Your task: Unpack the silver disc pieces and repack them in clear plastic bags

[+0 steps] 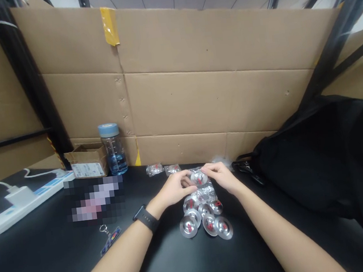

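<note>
Two hands (174, 190) (223, 177) in a pinch on one silvery disc (199, 178) — loose discs (206, 211) nearer, black bag (326, 167) rightward.

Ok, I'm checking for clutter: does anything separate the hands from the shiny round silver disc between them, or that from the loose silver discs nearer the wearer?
Nothing visible separates the left hand or right hand from that disc; crumpled clear plastic wrapping lies between it and the loose discs.
</note>
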Motion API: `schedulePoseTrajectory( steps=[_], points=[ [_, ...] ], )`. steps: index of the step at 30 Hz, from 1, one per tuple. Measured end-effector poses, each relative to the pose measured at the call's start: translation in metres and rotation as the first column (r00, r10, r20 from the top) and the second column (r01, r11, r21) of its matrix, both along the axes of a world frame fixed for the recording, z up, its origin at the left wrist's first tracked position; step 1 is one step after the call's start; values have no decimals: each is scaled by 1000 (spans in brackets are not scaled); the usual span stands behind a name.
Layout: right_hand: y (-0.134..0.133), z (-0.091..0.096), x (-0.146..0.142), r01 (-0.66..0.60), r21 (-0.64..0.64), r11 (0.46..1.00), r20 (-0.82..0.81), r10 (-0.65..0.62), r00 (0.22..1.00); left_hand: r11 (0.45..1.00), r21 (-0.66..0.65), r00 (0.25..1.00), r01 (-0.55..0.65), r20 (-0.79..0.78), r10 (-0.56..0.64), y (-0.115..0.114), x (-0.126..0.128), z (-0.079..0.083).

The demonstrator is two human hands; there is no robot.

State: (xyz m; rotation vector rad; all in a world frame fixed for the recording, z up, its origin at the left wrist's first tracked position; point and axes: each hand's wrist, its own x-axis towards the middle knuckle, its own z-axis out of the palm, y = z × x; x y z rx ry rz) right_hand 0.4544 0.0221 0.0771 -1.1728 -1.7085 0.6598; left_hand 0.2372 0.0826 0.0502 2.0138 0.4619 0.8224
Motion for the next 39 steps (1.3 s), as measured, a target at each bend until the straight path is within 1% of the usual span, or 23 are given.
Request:
schedulePoseTrajectory(
  steps=[3, 8, 12, 16, 18, 21, 23, 24, 26, 27, 28, 30, 32, 33, 34, 35, 37, 39],
  points=[
    [0, 0, 0, -25, -30, 999, -29, 24, 999, 1000, 9, 999, 7, -47, -7, 1, 0, 0],
    [0, -1, -2, -39, -64, 997, -103, 33, 994, 999, -23, 998, -25, -52, 23, 5, 0, -1],
    [2, -3, -2, -20, -65, 998, -164, 9, 986, 996, -10, 996, -90, -1, 90, 7, 3, -1],
    [3, -6, -1, -74, -56, 996, -224, 60, 973, 990, -61, 986, -125, 106, 131, 8, 5, 0],
    [4, -10, -3, -49, -53, 997, -274, 33, 961, 983, -93, 973, -157, 153, 170, 9, 5, 0],
    [7, -17, -8, 47, -53, 997, -354, -62, 933, 965, -141, 952, -221, 183, 244, 12, 4, -2],
    [10, -21, -9, 56, -67, 996, -354, -76, 932, 958, -157, 949, -238, 172, 264, 15, 4, -6],
    [11, -21, -7, 39, -76, 996, -323, -61, 944, 957, -152, 949, -246, 164, 269, 17, 4, -8],
    [12, -18, 5, 7, -110, 994, -215, -31, 976, 954, -115, 945, -276, 150, 291, 21, 4, -13],
    [12, -16, 14, 10, -128, 992, -153, -30, 988, 951, -89, 941, -297, 143, 307, 24, 4, -15],
    [11, -13, 26, 48, -148, 988, -107, -64, 992, 946, -61, 937, -317, 135, 323, 26, 4, -17],
    [9, -7, 53, 212, -86, 973, -123, -222, 967, 938, -12, 932, -348, 109, 347, 31, 2, -20],
    [7, -5, 79, 382, -20, 924, -194, -379, 905, 929, 48, 930, -366, 64, 363, 34, -1, -21],
    [6, -6, 90, 425, -3, 905, -216, -416, 884, 922, 97, 927, -376, 33, 375, 35, -3, -21],
    [6, -8, 99, 438, 3, 899, -205, -429, 880, 910, 166, 922, -381, -4, 387, 36, -5, -21],
    [6, -11, 107, 444, 0, 896, -142, -439, 887, 890, 254, 915, -378, -47, 402, 37, -6, -21],
    [7, -19, 116, 472, 3, 882, 74, -471, 879, 826, 443, 882, -348, -143, 449, 37, -10, -22],
    [10, -26, 120, 513, 24, 858, 261, -501, 825, 754, 576, 827, -317, -221, 517, 37, -12, -25]
  ],
)
